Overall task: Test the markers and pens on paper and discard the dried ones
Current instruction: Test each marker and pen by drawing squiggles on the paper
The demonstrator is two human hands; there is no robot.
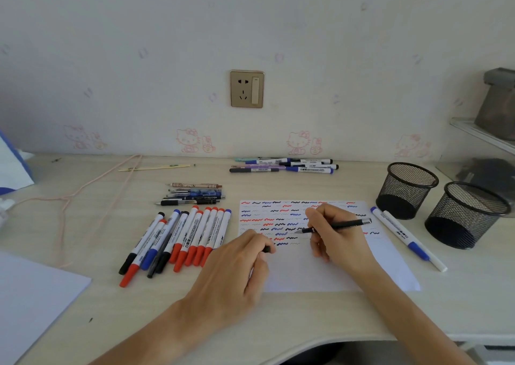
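A white paper sheet (312, 270) covered in red, blue and black squiggles lies in the desk's middle. My right hand (334, 233) grips a slim black pen (345, 223), tip pointing left just over the paper. My left hand (239, 264) rests on the paper's left edge and pinches a small black cap (267, 249). A row of red, blue and black whiteboard markers (184, 239) lies left of the paper. Several pens (195, 194) sit behind them. More markers (287, 165) lie by the wall.
Two black mesh cups (407, 189) (465, 214) stand at the right, with two blue-capped markers (404, 233) lying beside the paper. Another white sheet (30, 300) lies at the front left. A pink cord (92, 181) and a chopstick-like stick (156, 167) lie at the back left.
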